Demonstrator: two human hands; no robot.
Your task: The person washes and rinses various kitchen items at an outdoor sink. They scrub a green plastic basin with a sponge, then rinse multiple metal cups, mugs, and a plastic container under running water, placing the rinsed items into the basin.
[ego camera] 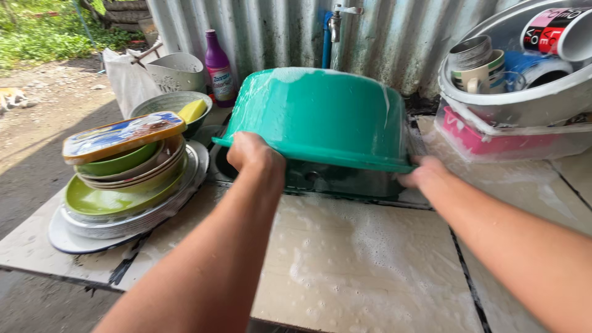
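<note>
Soapy tiled desk: left hand and right hand clamp the upturned green basin's rim; purple labelled bottle behind.

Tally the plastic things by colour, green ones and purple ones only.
Teal-green plastic basin, soapy, held upside down by left hand and right hand: 1
Lime-green plastic plates in the stack: 2
Purple plastic bottle: 1
Total: 4
</note>
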